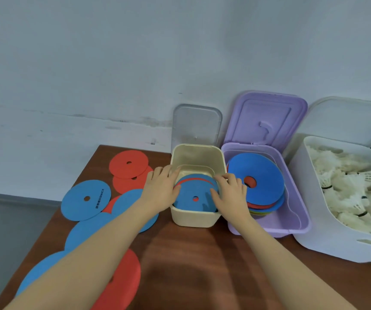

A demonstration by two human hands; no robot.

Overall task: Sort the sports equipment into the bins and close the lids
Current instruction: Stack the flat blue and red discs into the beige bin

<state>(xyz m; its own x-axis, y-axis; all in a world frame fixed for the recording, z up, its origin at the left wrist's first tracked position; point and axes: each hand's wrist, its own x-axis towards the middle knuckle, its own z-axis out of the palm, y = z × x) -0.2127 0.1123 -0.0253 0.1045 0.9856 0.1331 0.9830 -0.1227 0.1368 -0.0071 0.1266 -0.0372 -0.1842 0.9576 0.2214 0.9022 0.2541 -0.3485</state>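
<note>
Both hands, left and right, press discs into the cream bin, fingers loosely spread. Loose discs wait left; all 3 lids stay open.

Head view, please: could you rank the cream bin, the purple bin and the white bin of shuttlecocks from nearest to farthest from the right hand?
1. Cream bin: nearest; the right hand reaches into it, on the blue disc.
2. Purple bin: next, just to the hand's right.
3. White bin: farthest, at the table's right end, holding shuttlecocks.
</note>
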